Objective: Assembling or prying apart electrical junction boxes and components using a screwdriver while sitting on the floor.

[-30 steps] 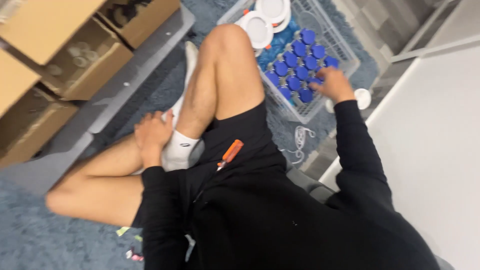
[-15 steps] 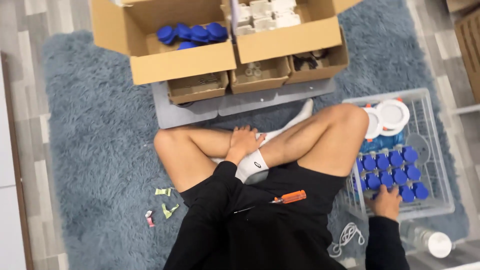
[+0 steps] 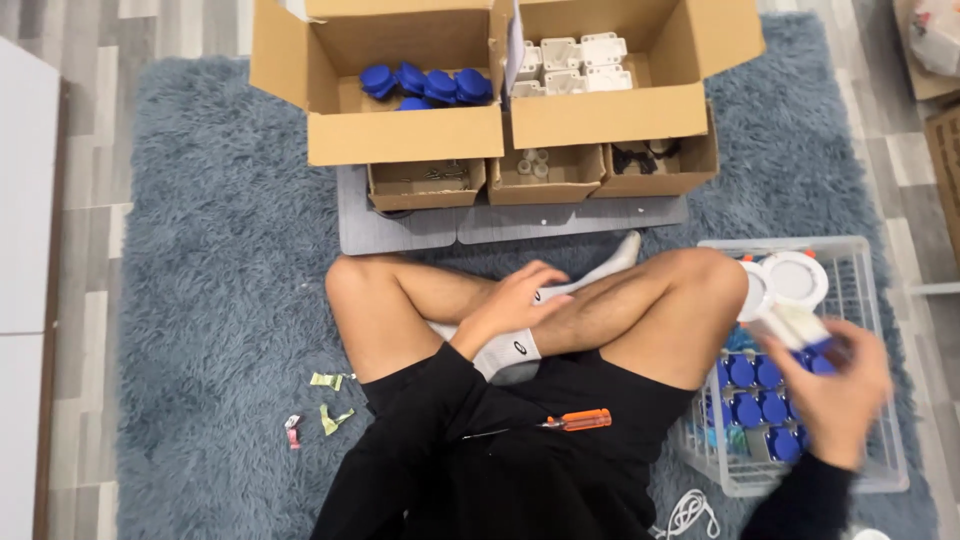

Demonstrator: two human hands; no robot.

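Lifted from the clear crate, right hand grips a white-blue part; left hand rests open.

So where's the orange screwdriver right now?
In the head view, the screwdriver lies on the person's lap, on the black shorts, just below the crossed legs and left of the white basket.

The right hand was smeared by motion, so its fingers ran together and the white and blue piece it held had no clear outline. That hand and the raised knee covered part of the wire basket, hiding several blue caps. The white cord ran off the bottom edge. The small parts in the three low boxes were too tiny to tell apart.
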